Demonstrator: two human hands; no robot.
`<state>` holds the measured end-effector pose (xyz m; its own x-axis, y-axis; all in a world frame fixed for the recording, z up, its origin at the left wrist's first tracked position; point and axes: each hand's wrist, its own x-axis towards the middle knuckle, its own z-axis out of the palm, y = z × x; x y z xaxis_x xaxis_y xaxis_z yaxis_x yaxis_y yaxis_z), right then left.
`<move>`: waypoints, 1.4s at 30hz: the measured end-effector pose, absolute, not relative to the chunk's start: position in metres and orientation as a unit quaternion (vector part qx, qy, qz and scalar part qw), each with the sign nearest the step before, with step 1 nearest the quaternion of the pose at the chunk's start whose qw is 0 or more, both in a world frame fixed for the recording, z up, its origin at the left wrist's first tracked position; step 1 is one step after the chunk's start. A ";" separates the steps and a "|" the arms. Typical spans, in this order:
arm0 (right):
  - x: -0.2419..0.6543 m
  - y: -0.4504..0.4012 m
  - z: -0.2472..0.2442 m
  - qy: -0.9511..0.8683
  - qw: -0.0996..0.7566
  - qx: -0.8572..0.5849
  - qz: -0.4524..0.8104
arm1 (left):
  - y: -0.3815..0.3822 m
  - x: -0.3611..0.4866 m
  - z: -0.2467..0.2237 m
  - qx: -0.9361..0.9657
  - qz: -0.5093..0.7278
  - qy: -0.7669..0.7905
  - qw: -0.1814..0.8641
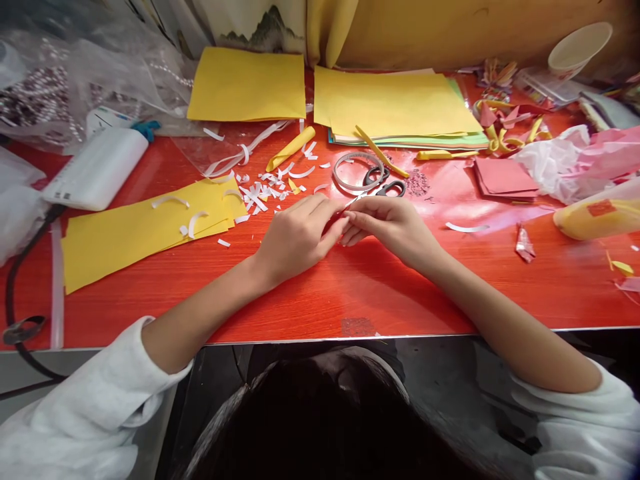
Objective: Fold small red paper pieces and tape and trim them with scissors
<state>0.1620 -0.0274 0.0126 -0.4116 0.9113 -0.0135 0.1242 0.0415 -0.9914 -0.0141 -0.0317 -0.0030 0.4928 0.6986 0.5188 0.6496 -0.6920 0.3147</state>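
Note:
Over the middle of the red table (300, 300), my left hand (303, 233) and my right hand (387, 227) meet at the fingertips. The fingers of both are bent and pinched together; anything between them is too small or hidden to name. Just beyond the fingers lie scissors with black handles (390, 189), their blades partly hidden by my hands. A roll of clear tape (336, 175) rests against the scissors. White paper scraps (257, 197) are scattered beyond my left hand, near a rolled yellow paper tube (291, 149).
Yellow strips (135, 233) and a white power strip (100, 167) lie left. Yellow sheets (250, 85) and a paper stack (395, 103) are at the back. Red paper squares (504, 179), crumpled tissue (560, 160), a yellow roll (595, 217) and a white cup (577, 50) stand or lie right.

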 end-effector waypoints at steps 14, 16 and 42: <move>0.162 -0.023 0.006 -0.515 0.358 -0.427 0.652 | -0.028 -0.013 0.002 0.795 0.387 0.408 0.227; 0.163 -0.021 0.006 -0.517 0.357 -0.422 0.654 | -0.026 -0.014 0.002 0.785 0.390 0.413 0.250; 0.164 -0.024 0.008 -0.545 0.375 -0.428 0.616 | -0.026 -0.014 0.002 0.719 0.374 0.412 0.416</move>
